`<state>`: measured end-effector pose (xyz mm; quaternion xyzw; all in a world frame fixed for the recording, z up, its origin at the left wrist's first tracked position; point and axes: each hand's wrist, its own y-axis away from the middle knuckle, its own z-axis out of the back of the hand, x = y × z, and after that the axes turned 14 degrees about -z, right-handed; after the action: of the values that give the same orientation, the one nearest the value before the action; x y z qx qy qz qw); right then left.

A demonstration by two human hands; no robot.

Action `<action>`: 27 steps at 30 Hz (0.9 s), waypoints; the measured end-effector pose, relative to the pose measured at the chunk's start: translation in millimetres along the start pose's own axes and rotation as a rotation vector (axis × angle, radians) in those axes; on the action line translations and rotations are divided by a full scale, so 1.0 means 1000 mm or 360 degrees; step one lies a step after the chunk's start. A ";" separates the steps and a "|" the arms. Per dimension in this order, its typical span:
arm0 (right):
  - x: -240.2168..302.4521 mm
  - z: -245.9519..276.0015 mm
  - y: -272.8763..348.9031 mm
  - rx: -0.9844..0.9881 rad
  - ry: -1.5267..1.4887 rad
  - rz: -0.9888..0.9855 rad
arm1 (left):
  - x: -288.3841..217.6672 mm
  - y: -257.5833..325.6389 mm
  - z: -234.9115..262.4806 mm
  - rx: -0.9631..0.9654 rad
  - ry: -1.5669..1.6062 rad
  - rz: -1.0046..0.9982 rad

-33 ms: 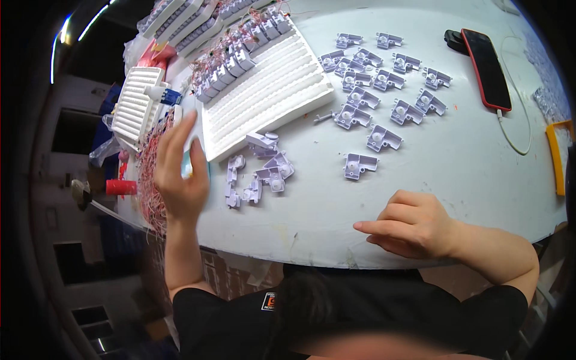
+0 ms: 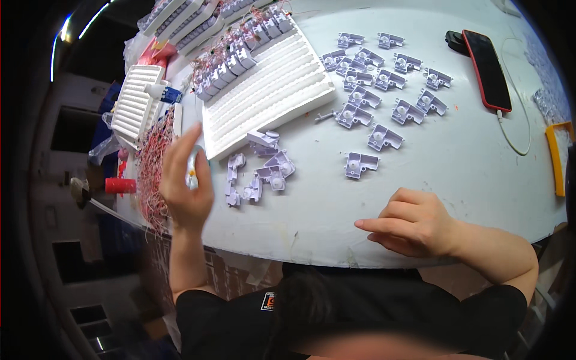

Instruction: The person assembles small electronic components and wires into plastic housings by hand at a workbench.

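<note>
My left hand (image 2: 187, 186) is raised at the table's left side, thumb and fingers apart, holding nothing. Between its thumb and fingers a small white and light-blue object (image 2: 192, 171) shows, partly hidden, its kind unclear. Just right of this hand lies a loose group of pale lilac plastic housings (image 2: 275, 177). My right hand (image 2: 414, 225) rests near the front edge, index finger stretched out and the others loosely bent, with nothing visible in it. Beyond it, more lilac housings (image 2: 383, 138) lie spread out, their hollow sides up.
A white ridged foam tray (image 2: 264, 90) holds wired lilac units (image 2: 225, 75) along its far left side. Red and white wires (image 2: 153, 180) lie at the left, near a smaller white tray (image 2: 135, 111). A red-cased phone (image 2: 487, 69) with a cable and a yellow bin (image 2: 558, 159) are at right.
My left hand has shifted slightly right and toward me, showing more of the small object behind it. My right hand has hardly moved, and the housings lie as before.
</note>
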<state>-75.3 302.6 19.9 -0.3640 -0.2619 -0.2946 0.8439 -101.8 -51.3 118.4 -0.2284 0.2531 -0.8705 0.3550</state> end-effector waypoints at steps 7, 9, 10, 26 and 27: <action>0.003 0.005 -0.005 0.0025 -0.0045 -0.0128 | -0.092 0.090 -0.016 -0.0230 0.0656 0.0389; 0.004 0.007 -0.006 -0.0016 -0.0012 -0.0155 | -0.107 0.100 -0.017 -0.0275 0.0754 0.0470; 0.005 0.008 -0.006 -0.0070 0.0005 -0.0179 | -0.113 0.103 -0.016 -0.0288 0.0767 0.0480; -0.052 0.042 -0.017 -0.0794 0.0298 -0.0631 | -0.129 0.108 -0.032 -0.0538 0.0783 0.1072; -0.053 0.038 -0.020 -0.0749 0.0317 -0.0567 | -0.130 0.108 -0.032 -0.0552 0.0806 0.1127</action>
<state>-134.3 337.4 16.9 -0.4670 -0.1623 -0.5247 0.6930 17.6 -14.2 1.0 0.0357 0.5358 -0.6691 0.5138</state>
